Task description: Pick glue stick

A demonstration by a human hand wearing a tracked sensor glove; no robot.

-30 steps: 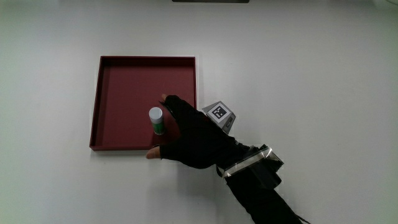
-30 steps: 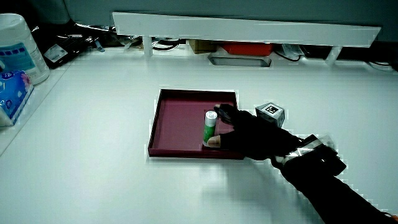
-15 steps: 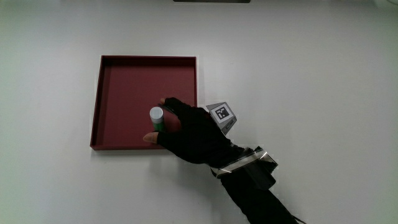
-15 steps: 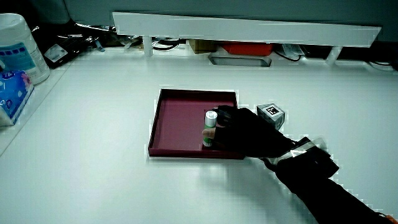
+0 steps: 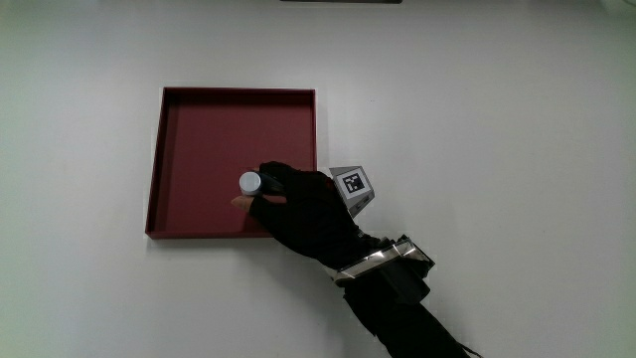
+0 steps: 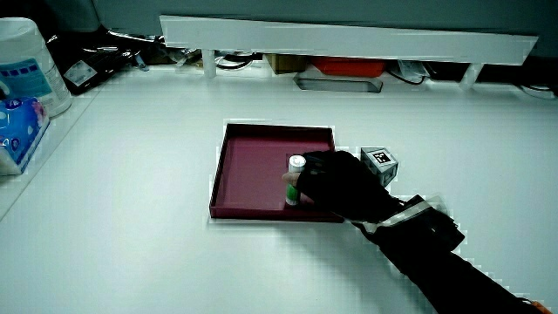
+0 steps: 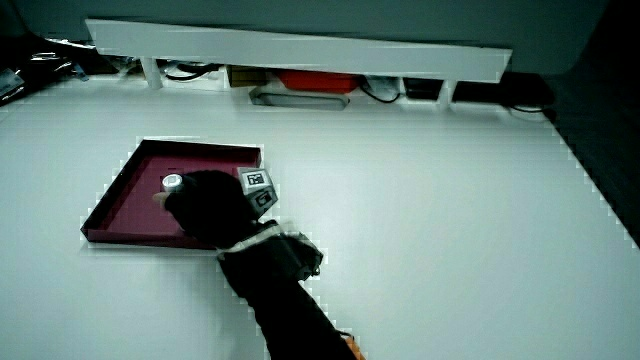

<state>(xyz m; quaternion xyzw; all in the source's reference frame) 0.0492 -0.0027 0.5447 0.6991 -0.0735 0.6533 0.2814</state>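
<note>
A glue stick point(image 5: 249, 183) with a white cap and green body stands upright in the dark red tray point(image 5: 199, 129), near the tray wall closest to the person. The gloved hand point(image 5: 298, 204) reaches over that wall and its fingers are wrapped around the stick's body. The white cap point(image 6: 296, 162) and a strip of green show above the fingers in a side view, and only the cap point(image 7: 172, 182) shows beside the hand point(image 7: 205, 205) in a side view. The patterned cube point(image 5: 352, 183) rides on the back of the hand.
A low white partition point(image 6: 349, 39) with cables and small items under it runs along the table's edge. A white canister point(image 6: 26, 78) and a blue packet point(image 6: 16, 131) stand at the table's corner in a side view.
The hand has moved farther into the tray and its fingers have closed around the glue stick, which now hides most of the green body.
</note>
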